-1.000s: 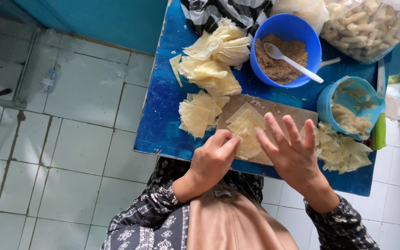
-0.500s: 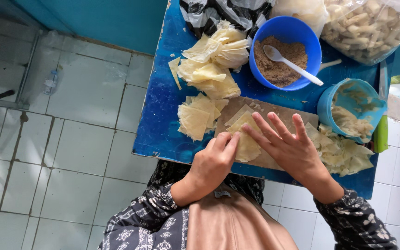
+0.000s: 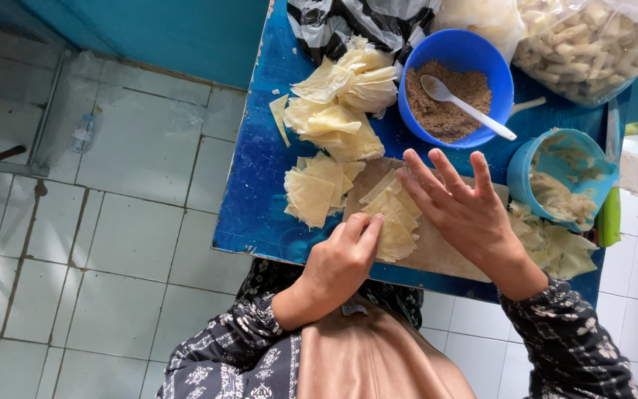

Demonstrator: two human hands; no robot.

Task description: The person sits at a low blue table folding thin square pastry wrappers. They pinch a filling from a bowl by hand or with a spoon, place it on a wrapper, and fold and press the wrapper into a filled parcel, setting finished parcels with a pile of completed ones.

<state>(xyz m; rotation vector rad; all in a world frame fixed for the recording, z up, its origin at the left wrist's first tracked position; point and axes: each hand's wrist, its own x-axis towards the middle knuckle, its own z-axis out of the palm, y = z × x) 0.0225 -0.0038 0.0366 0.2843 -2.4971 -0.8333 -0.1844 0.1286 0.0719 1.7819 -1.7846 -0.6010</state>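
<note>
A few thin pale pastry sheets (image 3: 393, 222) lie fanned on a wooden board (image 3: 444, 255) on a blue table (image 3: 260, 185). My left hand (image 3: 337, 262) is curled, its fingertips pinching the near edge of the sheets. My right hand (image 3: 463, 210) rests flat on the sheets' far right side with its fingers spread. A square stack of the same sheets (image 3: 311, 192) sits just left of the board. Behind the board, a blue bowl (image 3: 411, 111) holds brown crumbly filling (image 3: 444, 111) and a white spoon (image 3: 467, 107).
Crumpled sheets (image 3: 345, 103) are piled at the back left of the table. A light blue tub (image 3: 526, 166) and more sheets (image 3: 563, 247) sit to the right. A clear bag of rolled pieces (image 3: 592, 37) lies at the back right. Tiled floor with a plastic bottle (image 3: 83, 133) lies to the left.
My right hand has slid left and forward onto the sheets on the board. My left hand has crept forward to the sheets' near edge.
</note>
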